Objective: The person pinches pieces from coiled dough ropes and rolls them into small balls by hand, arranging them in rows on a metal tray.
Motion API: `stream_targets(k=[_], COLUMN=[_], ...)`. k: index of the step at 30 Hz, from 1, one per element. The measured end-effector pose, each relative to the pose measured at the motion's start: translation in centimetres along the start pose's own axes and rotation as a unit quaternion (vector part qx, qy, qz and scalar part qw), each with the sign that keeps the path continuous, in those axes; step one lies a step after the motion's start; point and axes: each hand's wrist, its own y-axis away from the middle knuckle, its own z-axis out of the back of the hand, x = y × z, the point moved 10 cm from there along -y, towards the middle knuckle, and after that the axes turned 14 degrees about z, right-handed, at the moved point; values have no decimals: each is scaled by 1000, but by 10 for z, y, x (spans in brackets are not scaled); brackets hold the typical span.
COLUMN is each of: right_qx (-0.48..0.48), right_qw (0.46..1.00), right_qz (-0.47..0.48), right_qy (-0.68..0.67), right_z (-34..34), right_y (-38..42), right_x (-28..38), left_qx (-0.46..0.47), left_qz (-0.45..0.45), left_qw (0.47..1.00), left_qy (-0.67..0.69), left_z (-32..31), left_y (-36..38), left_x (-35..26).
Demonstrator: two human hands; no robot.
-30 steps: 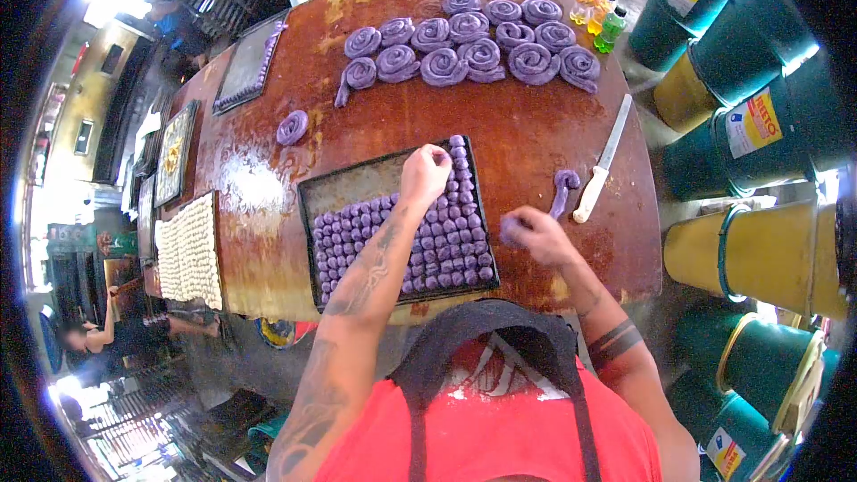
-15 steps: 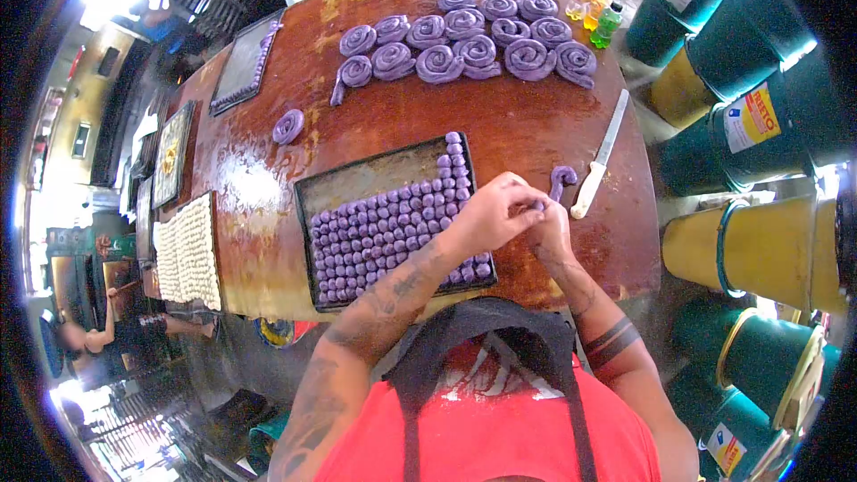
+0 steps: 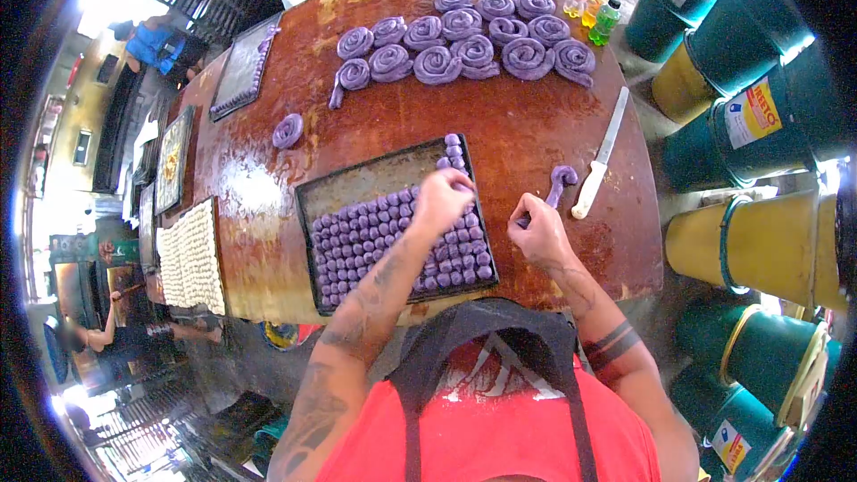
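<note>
My left hand [image 3: 444, 202] is over the right side of a dark metal tray [image 3: 344, 180]. Its fingers are pinched on a small purple dough ball [image 3: 465, 186], mostly covered by the fingertips. Packed rows of purple dough balls [image 3: 375, 236] fill the near part of the tray, and a short column of them runs up its right edge. Right of the tray, my right hand [image 3: 541, 230] is closed around a purple dough rope [image 3: 561, 180], whose curled free end lies on the table beyond the knuckles.
A white-handled knife [image 3: 600, 161] lies right of the dough rope. Several coiled purple dough ropes [image 3: 437, 64] sit at the back, with a single coil [image 3: 287, 131] at left. Bottles [image 3: 605, 23] stand at the far corner. A tray of pale dough pieces [image 3: 189, 254] is at left; tubs [image 3: 705, 236] line the right.
My left hand has moved left, away from my right hand, to the tray's right edge. My right hand has shifted slightly left and keeps hold of the dough.
</note>
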Motion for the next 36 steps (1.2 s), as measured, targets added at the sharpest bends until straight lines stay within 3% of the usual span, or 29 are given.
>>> stream_targets(k=[1, 2, 3, 6, 7, 8, 9, 10, 11, 12, 14, 15, 18, 20, 21, 22, 24, 26, 28, 30, 32, 33, 36], right_qx=[2, 2, 23, 81, 94, 63, 29, -7, -47, -118, -97, -117, -138, -100, -95, -118, -163, -147, -109, -133, -192, -156, -116], right_qw=[999, 995, 993, 960, 959, 994, 990, 946, 923, 874, 896, 928, 979, 987, 984, 986, 977, 967, 988, 989, 977, 986, 987], right_qz=[40, 78, 88, 170, 171, 76, -25, -124, -81, -95, -77, -70, -80, -124, -148, -103, -13, -32, 65, 65, 96, 59, 108], right_qy=[29, 58, 69, 206, 205, 37, -135, -300, -373, -462, -427, -347, -130, -29, -16, -55, -136, -204, -91, -23, 3, -15, 28], right_z=[-1, -4, -24, -42, -36, -24, -18, -19, -2, 15, 39, 46, 46, 31, 25, 18, 10, 6, 12, 24, 37, 28, 9], right_y=[0, 4, 11, 16, 14, 11, 12, 16, 11, 14, 15, 15, 12, 10, 8, 5, 1, 4, -5, -2, 1, 0, -1], right_x=[5, 9, -11, -10, -8, -22, -34, -48, -57, -58, -45, -40, -28, -42, -44, -48, -47, -41, -7, 9, 21, 12, 11], left_qx=[-119, -135, -249, -322, -285, -246, -267, -234, -232, -228, -339, -391, -278, -37, 18, 72, 110, 60, 65, -10, 16, 38, 103], left_qz=[-50, -11, -102, -123, -104, -83, -124, -112, -129, -146, -199, -225, -297, -245, -235, -224, -341, -398, -412, -295, -138, -130, -87], left_qw=[990, 990, 961, 931, 948, 963, 948, 948, 942, 935, 882, 850, 901, 968, 971, 972, 932, 913, 907, 954, 990, 991, 991], left_qy=[-46, 24, -68, -118, -97, -76, -123, -185, -207, -230, -259, -272, -149, -36, -26, -17, -51, -63, -56, -57, 7, 16, -1], left_z=[33, 49, 70, 81, 75, 68, 62, 52, 48, 43, 48, 49, 24, -17, -31, -44, -57, -53, -50, -33, -30, -35, -52], left_y=[-9, -29, -26, -35, -43, -50, -47, -52, -55, -57, -35, -20, 17, 37, 54, 66, 94, 104, 99, 81, 63, 61, 49], left_x=[-7, 11, -7, -26, -23, -18, -24, -18, -16, -13, -27, -35, -69, -87, -99, -107, -130, -133, -123, -100, -74, -69, -45])
